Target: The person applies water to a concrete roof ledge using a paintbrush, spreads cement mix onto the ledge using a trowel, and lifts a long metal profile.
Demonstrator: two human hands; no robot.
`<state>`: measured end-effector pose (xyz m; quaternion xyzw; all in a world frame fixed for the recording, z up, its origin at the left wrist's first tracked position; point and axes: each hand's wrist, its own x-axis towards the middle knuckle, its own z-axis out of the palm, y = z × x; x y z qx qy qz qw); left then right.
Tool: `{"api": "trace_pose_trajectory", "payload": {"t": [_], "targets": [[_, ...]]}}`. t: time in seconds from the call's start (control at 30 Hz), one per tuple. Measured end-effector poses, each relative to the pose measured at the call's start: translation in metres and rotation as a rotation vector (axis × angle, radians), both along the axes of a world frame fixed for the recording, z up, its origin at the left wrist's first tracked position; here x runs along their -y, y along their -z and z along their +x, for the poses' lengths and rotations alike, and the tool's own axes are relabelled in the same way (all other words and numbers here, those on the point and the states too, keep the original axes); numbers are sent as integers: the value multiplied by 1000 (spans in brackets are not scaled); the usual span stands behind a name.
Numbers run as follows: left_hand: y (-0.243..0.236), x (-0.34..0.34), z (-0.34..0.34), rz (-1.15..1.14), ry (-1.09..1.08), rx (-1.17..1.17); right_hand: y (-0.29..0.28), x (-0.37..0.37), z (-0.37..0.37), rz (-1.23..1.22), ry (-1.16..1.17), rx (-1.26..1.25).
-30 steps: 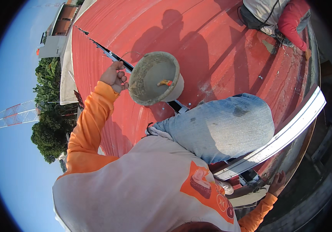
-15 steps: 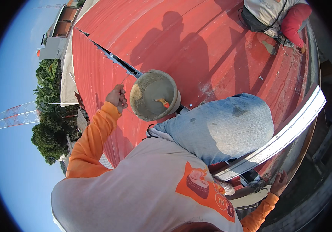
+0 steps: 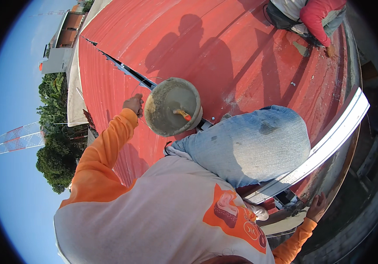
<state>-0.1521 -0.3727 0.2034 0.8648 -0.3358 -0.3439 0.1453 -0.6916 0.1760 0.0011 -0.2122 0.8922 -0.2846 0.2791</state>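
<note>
My left hand [image 3: 134, 105] is closed round the thin wire handle of a cement-stained bucket [image 3: 157, 115]. The bucket tilts so that its mouth faces me, with grey wet mix inside. A tool with a wooden, red-tipped handle [image 3: 182, 114] sticks out of the mix; its working end is hidden. At the lower right, my right hand [image 3: 316, 208] lies on the concrete edge [image 3: 295, 223] of the roof, fingers stretched out and holding nothing. My bent knee in jeans [image 3: 250, 141] is between the two hands.
Red metal roofing [image 3: 123, 53] spreads around me, split by a dark gap [image 3: 129, 71]. A long white metal strip [image 3: 321, 158] lies along the right edge, beyond which is a drop. A co-worker [image 3: 319, 20] crouches at the top right, one hand on the roof.
The bucket and my left hand have shifted slightly left and up in the picture. The co-worker has moved a little higher in the view. My right hand stays on the edge.
</note>
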Motion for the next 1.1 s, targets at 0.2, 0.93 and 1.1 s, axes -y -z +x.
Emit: {"api": "trace_pose_trajectory", "payload": {"t": [0.2, 0.93, 1.1], "targets": [[19, 32, 20, -141, 154, 129, -9, -8, 4, -9, 60, -25], [73, 69, -618, 317, 1257, -661, -156, 25, 39, -178, 91, -271], [126, 70, -678, 460, 1329, -721, -122, -26, 115, -234, 286, 89]]}}
